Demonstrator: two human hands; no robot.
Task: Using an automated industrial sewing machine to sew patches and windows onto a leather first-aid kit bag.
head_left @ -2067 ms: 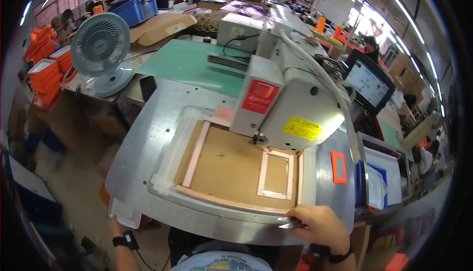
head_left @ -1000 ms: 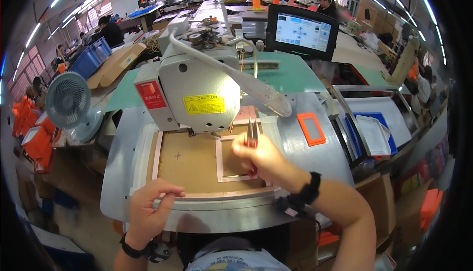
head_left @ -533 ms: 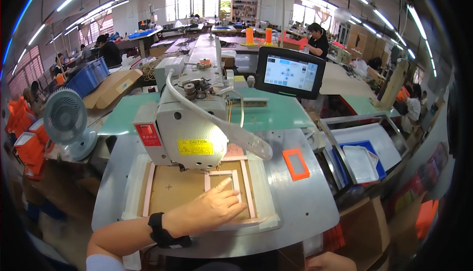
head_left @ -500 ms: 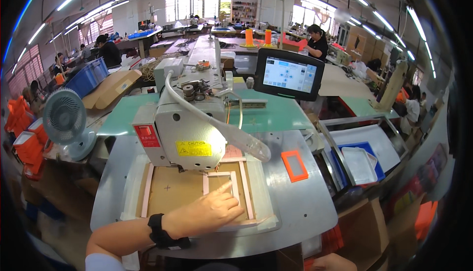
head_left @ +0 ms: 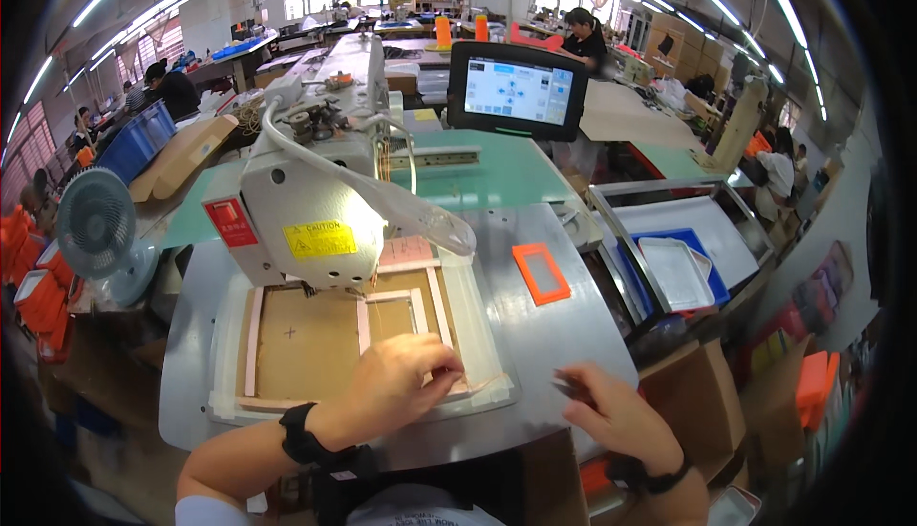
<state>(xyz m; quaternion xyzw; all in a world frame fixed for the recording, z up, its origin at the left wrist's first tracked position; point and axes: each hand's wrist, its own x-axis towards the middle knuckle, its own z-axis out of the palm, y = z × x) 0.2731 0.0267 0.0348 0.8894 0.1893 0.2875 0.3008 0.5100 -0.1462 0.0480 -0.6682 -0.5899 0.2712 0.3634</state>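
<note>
My left hand [head_left: 399, 381] is over the front right of a brown template board [head_left: 310, 344] edged with pale strips. Its fingertips are pinched together, and a thin thread runs down from under the sewing machine head [head_left: 310, 211] toward them. A smaller pale-edged window [head_left: 418, 311] lies just beyond this hand. My right hand [head_left: 621, 418] hovers over the right front edge of the metal table, closed around a small dark tool [head_left: 573, 387] that is blurred. On the table beyond it lies an orange frame-shaped piece with a clear window [head_left: 542, 275].
A lit touch screen [head_left: 519, 91] stands behind the table. To the right are a metal frame rack [head_left: 683, 244] with trays and an open cardboard box [head_left: 695, 397]. A fan [head_left: 98, 209] and orange pieces [head_left: 48, 311] are at left. Other people sit farther back.
My left hand has gone from pointing at the small window to a pinch nearer me. My right hand has risen from the lower edge with the dark tool. The whole view has shifted.
</note>
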